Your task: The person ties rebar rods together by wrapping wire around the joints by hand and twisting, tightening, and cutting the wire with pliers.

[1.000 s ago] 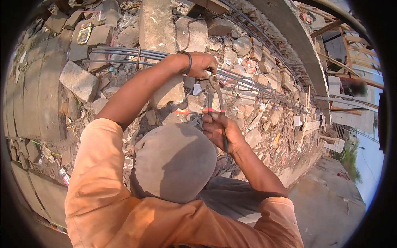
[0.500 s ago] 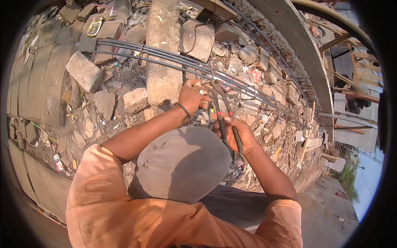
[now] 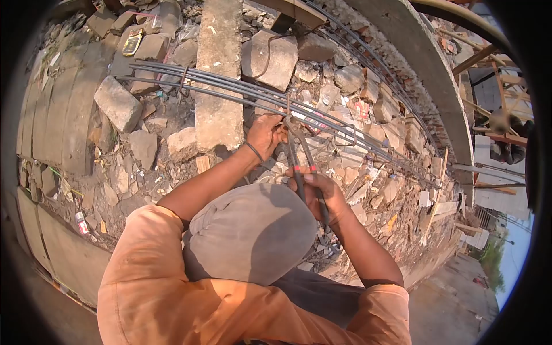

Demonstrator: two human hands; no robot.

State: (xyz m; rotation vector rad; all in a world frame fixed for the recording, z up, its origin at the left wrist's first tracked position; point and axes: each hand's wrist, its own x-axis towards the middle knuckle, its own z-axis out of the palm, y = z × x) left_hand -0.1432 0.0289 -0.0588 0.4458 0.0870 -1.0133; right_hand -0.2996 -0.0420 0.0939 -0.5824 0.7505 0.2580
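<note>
A bundle of long steel rebars with a few tie rings around it crosses in front of me. My right hand is closed around the dark handles of steel pincers, which have red bands. The pincer jaws point up at the near edge of the rebars, by a thin upright piece of metal. My left hand, a dark band on its wrist, is just left of the jaws under the bars. Its fingers are curled; what they hold is hidden. My grey-clad knee rises between my arms.
A concrete beam lies beneath the rebars. Broken bricks and concrete chunks cover the ground. On the right runs a concrete edge with more bars along it. Timber framing stands beyond, where a person is partly visible.
The view has shifted slightly. My left hand's fingers are drawn in closer to the bars and jaws. The pincers have moved a little left and stand more upright in my right hand.
</note>
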